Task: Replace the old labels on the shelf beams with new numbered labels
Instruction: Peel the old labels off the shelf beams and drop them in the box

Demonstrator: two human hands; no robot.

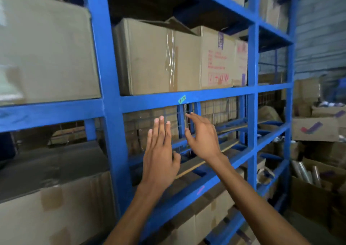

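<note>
The person's left hand (160,147) was raised flat in front of a blue painted metal shelf rack (110,94). Its fingers were straight and close together, holding nothing and touching nothing that could be seen. Just to its right, the right hand (203,138) was spread in a wide C, thumb and forefinger far apart. A faint clear strip seemed to hang between those fingertips, but blur made it impossible to tell whether the hand touched it.

Just above the right hand, a small green rectangular label (182,100) sat tilted on the face of the horizontal blue shelf beam (215,94). Lower down, a pink label (200,190) lay on another beam, below both wrists.

At far left, a large plain brown cardboard box (46,53) filled its bay. Above the labelled beam stood a brown cardboard box sealed with shiny clear tape (155,61), and beside it a cardboard box with red printing (217,61). Behind the hands a thin wire mesh panel (219,109) backed the open bay. At far right, open cardboard boxes (316,128) were piled near a grey corrugated wall (318,29).
</note>
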